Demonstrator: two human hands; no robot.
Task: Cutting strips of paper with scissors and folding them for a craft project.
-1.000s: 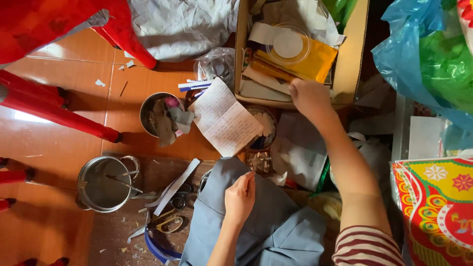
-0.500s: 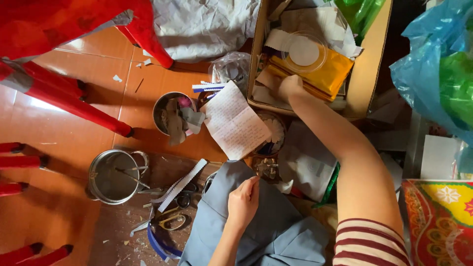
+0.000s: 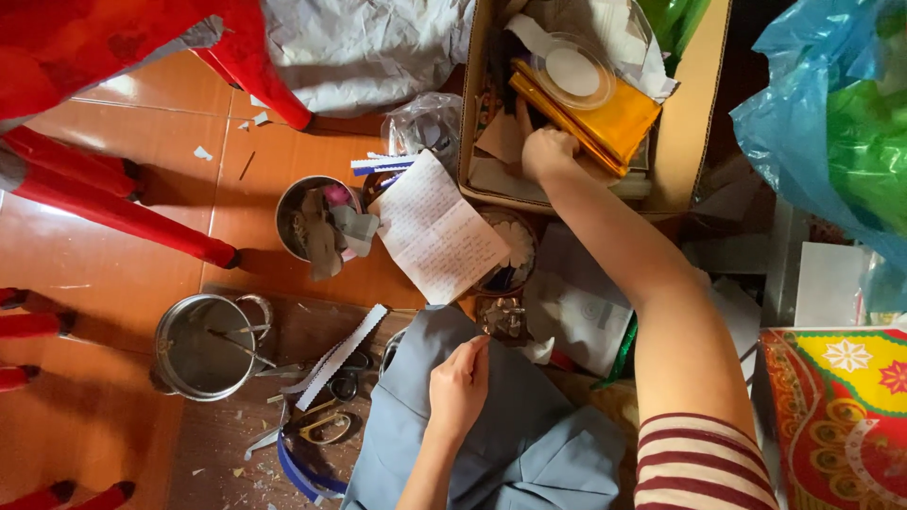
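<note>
My right hand (image 3: 548,151) reaches into an open cardboard box (image 3: 694,123), its fingers curled down among brown paper sheets beside a yellow packet (image 3: 605,118) and a clear round lid (image 3: 572,71). What the fingers grip is hidden. My left hand (image 3: 460,387) rests on a grey-blue garment (image 3: 510,444) over my lap, fingers drawn together and pinching the fabric near its upper edge. A folded handwritten sheet (image 3: 436,229) lies between both hands.
A steel pot (image 3: 203,345) and a tin of scraps (image 3: 316,222) stand on the tiled floor at left. Scissors (image 3: 326,425) and a paper strip (image 3: 335,357) lie near the pot. Red stool legs (image 3: 123,212) sit left, a blue plastic bag (image 3: 822,123) right.
My right hand has pushed further along the box's near edge into its papers. The left hand stays on the garment. The view has shifted slightly.
</note>
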